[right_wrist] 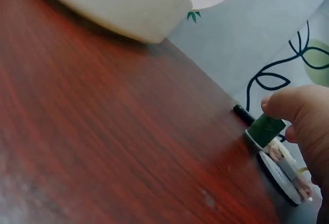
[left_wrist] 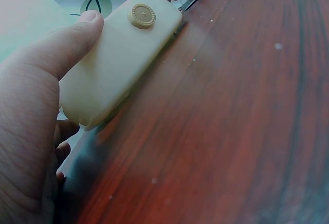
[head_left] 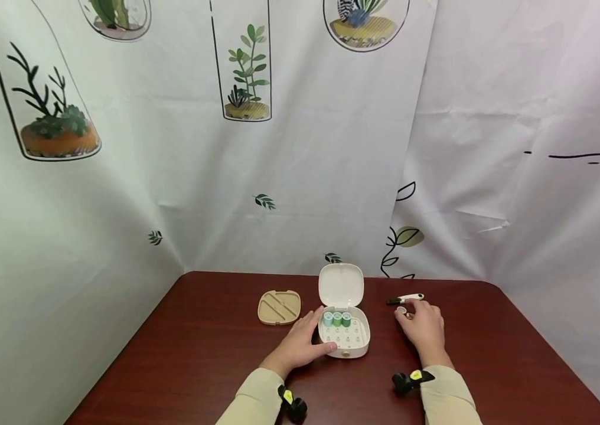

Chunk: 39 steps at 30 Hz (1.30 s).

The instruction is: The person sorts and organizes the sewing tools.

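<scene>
An open white sewing box point(head_left: 349, 352) stands on the table with its lid point(head_left: 341, 284) raised. Three thread spools point(head_left: 337, 319) in blue-green shades sit on pegs in its back row. My left hand point(head_left: 298, 344) grips the box from the left, thumb along the front, fingers along the side. In the left wrist view, the thumb lies by the box's top edge, near a round tan button point(left_wrist: 142, 16). Right of the box, my right hand point(head_left: 424, 328) pinches a dark green thread spool point(right_wrist: 265, 130) between thumb and finger, close over the table.
A slim white tool with a dark end point(head_left: 405, 298) lies just beyond my right hand. Beside the spool is a round white disc with a dark edge point(right_wrist: 280, 178). A tan divided tray point(head_left: 279, 307) lies left of the box. Printed cloth point(head_left: 300, 177) hangs behind the table.
</scene>
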Available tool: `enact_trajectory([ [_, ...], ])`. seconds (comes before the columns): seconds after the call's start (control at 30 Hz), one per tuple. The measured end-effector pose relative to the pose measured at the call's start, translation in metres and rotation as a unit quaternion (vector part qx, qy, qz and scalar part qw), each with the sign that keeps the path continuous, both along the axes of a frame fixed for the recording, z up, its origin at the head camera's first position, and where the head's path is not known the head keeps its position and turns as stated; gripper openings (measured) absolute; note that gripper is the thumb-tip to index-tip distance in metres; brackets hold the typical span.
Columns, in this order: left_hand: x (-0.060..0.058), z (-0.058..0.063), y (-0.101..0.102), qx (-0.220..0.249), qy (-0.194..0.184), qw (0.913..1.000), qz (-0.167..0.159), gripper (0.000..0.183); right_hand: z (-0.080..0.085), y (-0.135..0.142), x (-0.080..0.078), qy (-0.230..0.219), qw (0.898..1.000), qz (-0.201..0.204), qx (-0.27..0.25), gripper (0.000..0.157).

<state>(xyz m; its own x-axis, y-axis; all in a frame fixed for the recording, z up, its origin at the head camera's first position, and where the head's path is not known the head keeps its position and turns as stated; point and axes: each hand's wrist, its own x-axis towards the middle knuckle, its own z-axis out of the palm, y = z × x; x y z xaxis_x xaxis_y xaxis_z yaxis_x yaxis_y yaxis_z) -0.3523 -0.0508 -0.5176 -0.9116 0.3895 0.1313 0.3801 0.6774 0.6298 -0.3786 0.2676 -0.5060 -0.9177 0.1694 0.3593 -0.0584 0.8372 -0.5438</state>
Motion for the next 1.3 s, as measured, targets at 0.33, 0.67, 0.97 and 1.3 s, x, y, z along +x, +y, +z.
enact_trajectory([
  [0.33,-0.001,0.0,0.001,-0.005,0.002,1.0,0.0,0.096,-0.007,0.002,-0.003,0.01,1.0,0.011,0.017,0.039],
  [0.67,-0.001,0.0,0.001,-0.001,-0.001,1.0,0.0,0.097,-0.006,0.001,-0.003,0.01,1.0,0.015,0.016,0.036],
  [0.97,0.0,0.001,0.0,-0.003,0.003,1.0,-0.003,0.097,0.002,-0.003,-0.005,0.042,0.999,0.019,-0.012,0.034],
  [1.3,0.0,0.0,0.0,-0.002,0.008,1.0,-0.003,0.097,0.015,-0.012,-0.005,0.063,0.998,0.028,-0.015,0.03],
])
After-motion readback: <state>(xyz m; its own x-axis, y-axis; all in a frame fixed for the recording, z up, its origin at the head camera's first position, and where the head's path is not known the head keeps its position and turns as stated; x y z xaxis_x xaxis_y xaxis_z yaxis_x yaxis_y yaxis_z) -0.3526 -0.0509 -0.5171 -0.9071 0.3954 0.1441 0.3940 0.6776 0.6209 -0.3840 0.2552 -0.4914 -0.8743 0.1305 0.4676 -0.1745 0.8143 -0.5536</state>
